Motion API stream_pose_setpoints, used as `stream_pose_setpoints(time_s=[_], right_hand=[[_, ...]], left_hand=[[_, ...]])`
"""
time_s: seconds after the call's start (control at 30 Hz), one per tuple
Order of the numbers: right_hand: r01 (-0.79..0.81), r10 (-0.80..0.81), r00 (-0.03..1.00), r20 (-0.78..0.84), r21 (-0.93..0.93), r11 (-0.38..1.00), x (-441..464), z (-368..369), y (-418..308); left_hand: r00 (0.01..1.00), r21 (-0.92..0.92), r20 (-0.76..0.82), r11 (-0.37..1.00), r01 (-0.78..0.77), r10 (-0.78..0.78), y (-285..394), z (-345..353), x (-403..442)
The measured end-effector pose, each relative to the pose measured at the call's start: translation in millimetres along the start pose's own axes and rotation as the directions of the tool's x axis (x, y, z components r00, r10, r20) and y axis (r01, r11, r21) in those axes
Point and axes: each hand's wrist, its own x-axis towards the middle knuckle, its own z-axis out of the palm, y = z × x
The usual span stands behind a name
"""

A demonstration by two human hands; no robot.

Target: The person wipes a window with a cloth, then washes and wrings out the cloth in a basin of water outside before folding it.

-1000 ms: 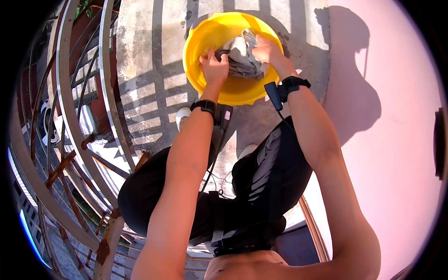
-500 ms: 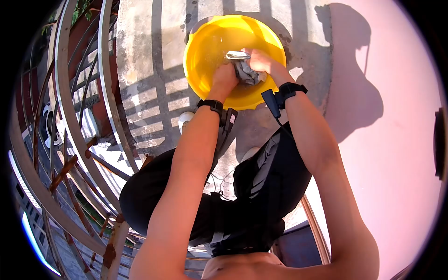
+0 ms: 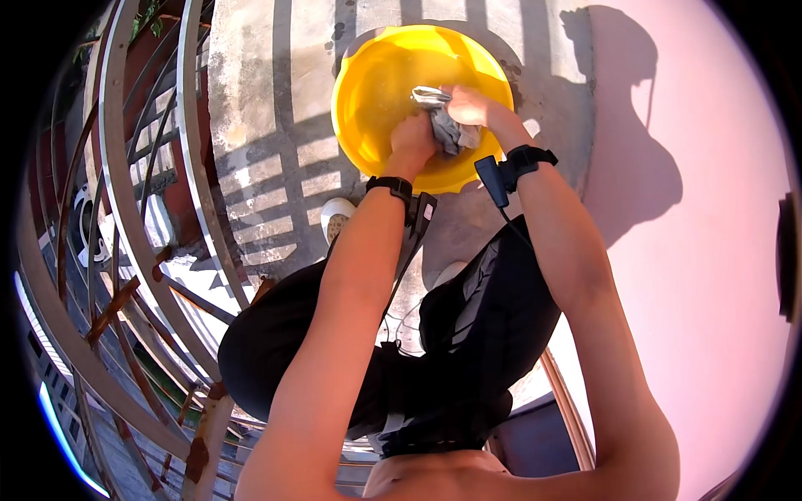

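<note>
A round yellow basin (image 3: 355, 79) stands on the concrete floor with cloudy water in it. Inside it, a wet grey and white cloth (image 3: 454, 135) is bunched between my two hands. My left hand (image 3: 413, 136) is closed in a fist at the cloth's left side, gripping it. On the upper right, my right hand (image 3: 468, 105) has its fingers wrapped round the cloth, and a pale folded edge sticks out beyond them. The lower part of the cloth hangs down toward the basin's near wall. Each wrist wears a black strap with a small black device.
Curved metal railings (image 3: 192, 125) with rusty joints run along the left side. A pink wall (image 3: 710, 275) rises on the right. My knees in black trousers (image 3: 493, 292) are bent on the near side of the basin, and a shoe (image 3: 336, 215) shows beside it.
My left hand and forearm have shifted slightly to the right, with the cloth moving a little the same way. Both hands keep their grip.
</note>
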Motion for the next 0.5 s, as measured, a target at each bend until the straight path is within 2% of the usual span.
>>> stream_pose_setpoints(time_s=[0.07, 0.13, 0.17, 0.2, 0.23, 0.27, 0.3, 0.37, 0.4, 0.43, 0.47, 0.5], right_hand=[[0.015, -0.017, 0.999, -0.034, -0.063, 0.998, 2, 6, 10], [0.024, -0.019, 0.997, -0.077, 0.068, 0.997, 5, 9, 18], [0.023, -0.018, 0.997, -0.076, 0.069, 0.997, 2, 5, 14], [-0.056, 0.064, 0.997, -0.053, 0.146, 0.988, -3, -2, 8], [-0.134, 0.142, 0.99, -0.023, 0.22, 0.966, -7, -7, 0], [-0.132, 0.14, 0.99, -0.02, 0.221, 0.966, -6, -6, -1], [-0.088, 0.099, 0.994, -0.05, 0.18, 0.98, -5, -5, -3], [-0.046, 0.057, 0.995, -0.079, 0.135, 0.99, 4, -1, 5], [0.056, -0.052, 0.995, -0.084, 0.048, 0.997, 13, 4, 13], [0.106, -0.106, 0.991, -0.081, 0.006, 0.994, 19, 11, 23], [0.157, -0.16, 0.984, -0.077, -0.037, 0.987, 21, 13, 25], [0.112, -0.114, 0.99, -0.078, -0.034, 0.993, 13, 10, 18]], left_hand=[[1.0, 0.004, 0.007, 1.0, -0.004, 0.004, 4, -1, 1], [1.0, 0.006, 0.014, 1.0, -0.006, 0.005, 9, 1, -1], [0.999, -0.008, -0.049, 1.0, 0.018, -0.018, 14, -2, -8], [0.993, -0.024, -0.112, 0.999, 0.042, -0.045, 16, -2, -12], [0.993, -0.023, -0.111, 0.999, 0.046, -0.048, 19, -1, -16], [0.973, 0.013, -0.229, 0.999, 0.039, -0.035, 22, 3, -18], [0.939, 0.049, -0.344, 0.998, 0.036, -0.017, 23, 6, -19], [0.929, 0.067, -0.371, 0.998, 0.01, 0.015, 16, 13, -15], [0.917, 0.086, -0.396, 0.996, -0.016, 0.049, 13, 15, -12], [0.917, 0.085, -0.395, 0.996, -0.015, 0.047, 10, 16, -7], [0.967, 0.005, -0.254, 1.0, 0.002, -0.001, 6, 15, -4], [0.994, -0.071, -0.103, 0.997, 0.031, -0.038, 5, 13, -2]])
